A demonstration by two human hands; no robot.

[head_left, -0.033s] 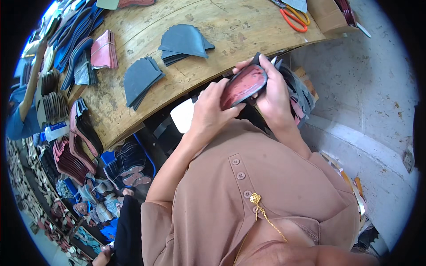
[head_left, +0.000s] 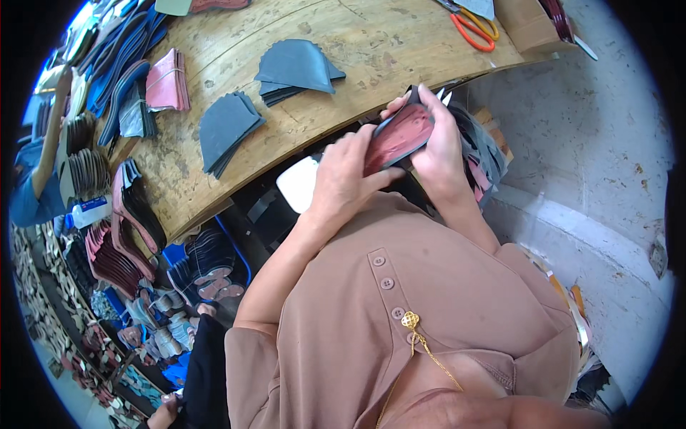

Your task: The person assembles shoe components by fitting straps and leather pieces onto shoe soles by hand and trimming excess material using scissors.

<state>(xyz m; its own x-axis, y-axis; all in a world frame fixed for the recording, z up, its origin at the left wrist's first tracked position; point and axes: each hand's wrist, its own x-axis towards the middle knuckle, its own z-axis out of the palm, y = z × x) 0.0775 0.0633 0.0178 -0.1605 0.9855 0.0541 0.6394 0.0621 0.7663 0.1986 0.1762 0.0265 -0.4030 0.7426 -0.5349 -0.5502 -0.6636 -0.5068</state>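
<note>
A shoe sole (head_left: 400, 139), pinkish-red on its face with a dark rim, is held up in front of my body, just off the table's front edge. My left hand (head_left: 346, 168) grips its near-left end, thumb along the lower edge. Around the far-right end is my right hand (head_left: 437, 146), fingers behind it and at the top. A dark strip (head_left: 413, 94) shows at the sole's upper end beside the right fingers; how it is joined is hidden. On the table nearest the hands lie two fanned stacks of dark grey notched pieces, a far stack (head_left: 296, 68) and a near stack (head_left: 229, 132).
The wooden table (head_left: 386, 43) bears orange-handled scissors (head_left: 473, 32) and a pink bundle (head_left: 167, 80). A cardboard box (head_left: 525, 25) sits at its right corner. Dark and pink scraps (head_left: 486, 154) hang beside the wall (head_left: 572, 129). Someone's arm (head_left: 44, 157) shows at far left.
The sole has tilted slightly and moved a little to the right. My left hand has shifted slightly right, and both hands keep hold.
</note>
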